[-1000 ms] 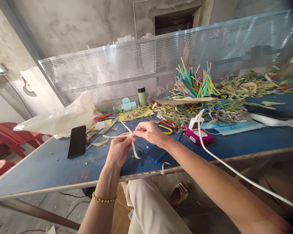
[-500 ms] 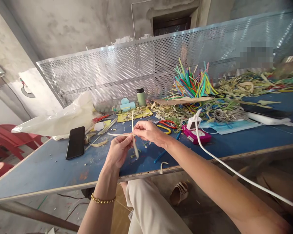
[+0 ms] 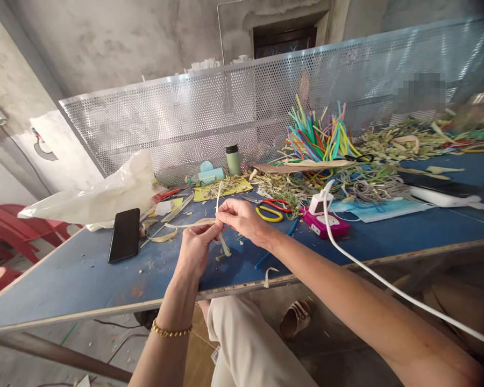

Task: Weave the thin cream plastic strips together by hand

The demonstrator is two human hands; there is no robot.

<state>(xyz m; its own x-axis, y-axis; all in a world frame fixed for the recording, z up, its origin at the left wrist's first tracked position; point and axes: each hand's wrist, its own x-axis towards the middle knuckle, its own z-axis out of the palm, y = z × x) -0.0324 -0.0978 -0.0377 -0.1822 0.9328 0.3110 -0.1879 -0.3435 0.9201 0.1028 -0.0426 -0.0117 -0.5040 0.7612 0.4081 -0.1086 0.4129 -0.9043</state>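
Note:
Above the front part of the blue table (image 3: 84,285), both my hands meet at pale, flat strips (image 3: 219,194) that cross one another. One strip end points up, one reaches left and another hangs below the fingers. My left hand (image 3: 197,242) pinches the strips near the crossing, thumb against fingers. From the other side, my right hand (image 3: 242,219) closes thumb and forefinger on the same spot. The crossing itself is mostly hidden by my fingertips. On the table just behind the right hand lie scissors with yellow and red handles (image 3: 269,215).
A black phone (image 3: 123,235) and a plastic bag (image 3: 105,191) lie left. Behind are a green bottle (image 3: 233,161), dried strip scraps (image 3: 282,185) and colourful sticks (image 3: 320,137). At right sits a magenta power socket (image 3: 325,223) with a white cable (image 3: 371,279). A perforated metal screen (image 3: 177,118) stands behind.
My hands have shifted slightly left and up with the strips. The left-pointing strip now reaches farther left, and the lower end hangs a little higher.

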